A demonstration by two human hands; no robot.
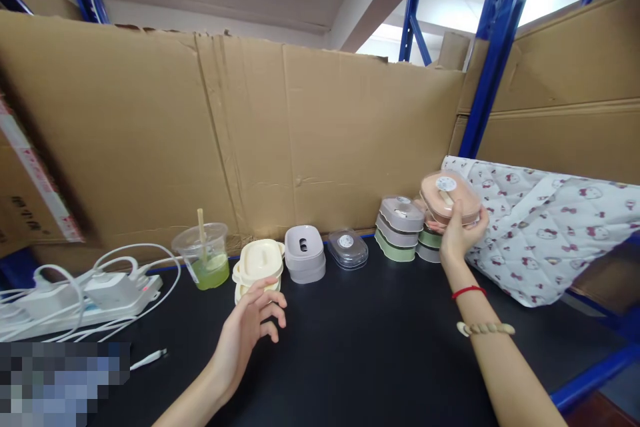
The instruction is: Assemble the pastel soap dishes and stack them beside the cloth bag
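My right hand (pixel 464 235) is closed round a pink lidded box (pixel 453 199) with a clear cover and a round white label, raised above the table at the right. Just left of it stand stacked boxes (pixel 399 230) in grey and green, the top one under a clear lid. Fingers spread and holding nothing, my left hand (pixel 253 323) hovers in front of cream boxes (pixel 260 261), partly covering the lower one. Beside these are a grey box (pixel 305 255) with a dark slot on top and a flat clear lid (pixel 348 249) with a round label.
A plastic cup (pixel 210 263) of green drink with a straw stands at the left. A white power strip (pixel 115 300) with tangled cables lies farther left, near a white cable plug (pixel 149 359). Cardboard (pixel 340 120) walls the back; a patterned quilted cloth (pixel 545 233) hangs right.
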